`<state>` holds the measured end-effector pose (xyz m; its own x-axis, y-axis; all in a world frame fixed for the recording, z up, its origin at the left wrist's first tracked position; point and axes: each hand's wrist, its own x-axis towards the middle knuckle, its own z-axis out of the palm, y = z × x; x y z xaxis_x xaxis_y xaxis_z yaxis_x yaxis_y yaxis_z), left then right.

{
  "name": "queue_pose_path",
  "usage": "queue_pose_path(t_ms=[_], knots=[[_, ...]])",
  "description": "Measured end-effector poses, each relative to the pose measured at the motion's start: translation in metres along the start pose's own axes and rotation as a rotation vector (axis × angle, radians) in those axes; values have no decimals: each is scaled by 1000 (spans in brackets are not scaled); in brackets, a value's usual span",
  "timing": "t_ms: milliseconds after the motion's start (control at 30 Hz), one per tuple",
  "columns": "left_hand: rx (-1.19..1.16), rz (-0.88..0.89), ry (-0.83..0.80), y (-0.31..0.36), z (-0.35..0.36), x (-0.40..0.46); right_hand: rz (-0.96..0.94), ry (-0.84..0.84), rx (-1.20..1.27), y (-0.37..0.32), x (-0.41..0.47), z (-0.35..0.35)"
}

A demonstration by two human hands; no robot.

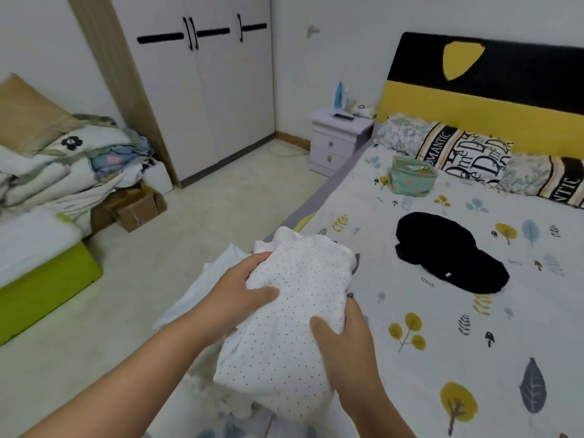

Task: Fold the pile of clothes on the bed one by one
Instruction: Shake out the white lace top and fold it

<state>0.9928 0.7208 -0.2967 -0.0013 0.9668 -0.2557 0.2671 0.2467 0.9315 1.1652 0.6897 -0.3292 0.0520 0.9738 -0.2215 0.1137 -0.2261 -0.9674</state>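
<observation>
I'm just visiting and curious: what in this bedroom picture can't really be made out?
All in the head view:
- What kind of garment the white dotted garment is: it is bunched up between the left hand and right hand.
- The clothes under it: covered by the garment and both arms.
- The black garment: too dark for its shape or folds to show.
- The items on the nightstand: too small.

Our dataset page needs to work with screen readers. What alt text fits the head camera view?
A person's left hand and right hand grip a bunched white polka-dot garment over the edge of a bed with a leaf-print sheet. A black garment lies flat further up the bed.
</observation>
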Motion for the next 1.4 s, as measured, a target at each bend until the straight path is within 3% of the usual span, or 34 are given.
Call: queue_pose_path(t_ms=[433,633,733,833,1000,1133,1300,1400], knots=[[39,-116,44,-68,-121,90,171,58,-20,12,59,155],[190,-322,-65,-118,-132,102,324,-36,-273,29,62,178],[276,-231,-9,-127,-132,104,321,-67,-327,30,61,181],[204,-122,70,-128,-135,105,274,-30,-300,28,58,179],[475,-106,-132,-137,-135,97,266,-90,-546,39,48,177],[465,-98,-106,-134,-140,94,253,-112,-633,41,48,172],[814,41,25,-117,-140,88,148,-80,-714,31,45,150],[923,194,26,-96,-132,83,96,-115,-758,22,42,130]])
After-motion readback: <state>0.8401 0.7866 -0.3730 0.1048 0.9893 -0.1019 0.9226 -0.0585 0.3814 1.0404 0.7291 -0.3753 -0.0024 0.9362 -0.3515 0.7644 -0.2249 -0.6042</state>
